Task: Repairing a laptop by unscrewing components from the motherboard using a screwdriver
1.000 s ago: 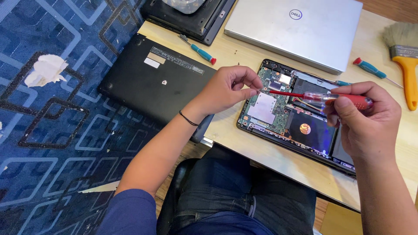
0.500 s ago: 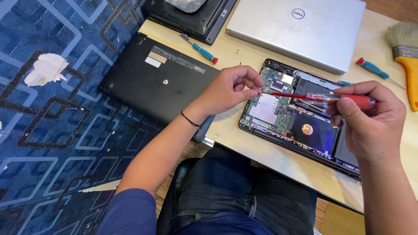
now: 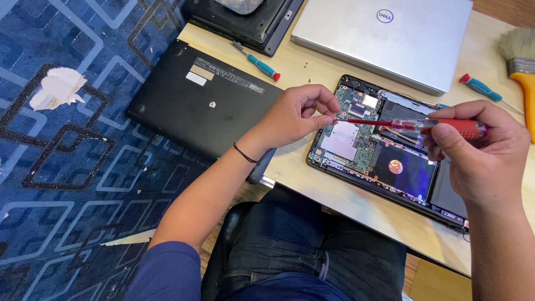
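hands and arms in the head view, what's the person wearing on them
Both hands are bare, with no gloves or rings showing. The left hand has a thin black band around its wrist, and a dark blue short sleeve covers the upper arm. The right hand and forearm show nothing worn.

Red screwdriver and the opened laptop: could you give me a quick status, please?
Right hand grips red screwdriver. Left hand pinches its tip. Both above opened laptop circuit board. Nothing blocking.
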